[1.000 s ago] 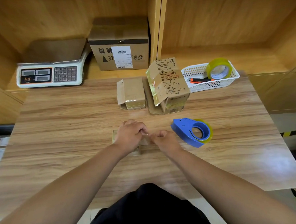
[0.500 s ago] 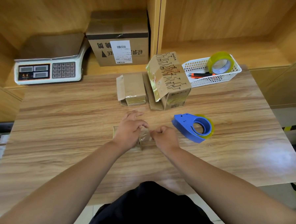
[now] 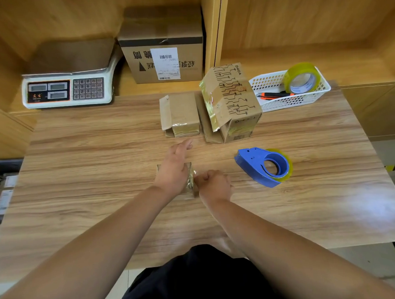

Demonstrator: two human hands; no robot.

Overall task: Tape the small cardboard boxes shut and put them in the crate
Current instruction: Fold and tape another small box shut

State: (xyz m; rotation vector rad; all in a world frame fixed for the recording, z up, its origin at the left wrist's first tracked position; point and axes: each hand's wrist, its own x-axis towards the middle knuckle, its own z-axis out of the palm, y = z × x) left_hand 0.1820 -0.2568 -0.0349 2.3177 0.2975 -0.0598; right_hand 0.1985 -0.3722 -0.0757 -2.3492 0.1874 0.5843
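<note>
A small flat cardboard box lies at the table's middle, mostly hidden under my left hand, which presses on its top with fingers stretched forward. My right hand sits against the box's right end with fingers curled, pinching a strip of clear tape there. A blue tape dispenser with a yellowish roll lies to the right of my hands. Behind them stand a small box with an open flap and a printed box leaning on its side.
A white basket at the back right holds a tape roll and an orange knife. A scale and a large labelled carton stand on the shelf behind the wooden table.
My left hand has flattened and stretched forward over the box's top. My right hand has stayed at the box's right end. The view has tilted slightly.
</note>
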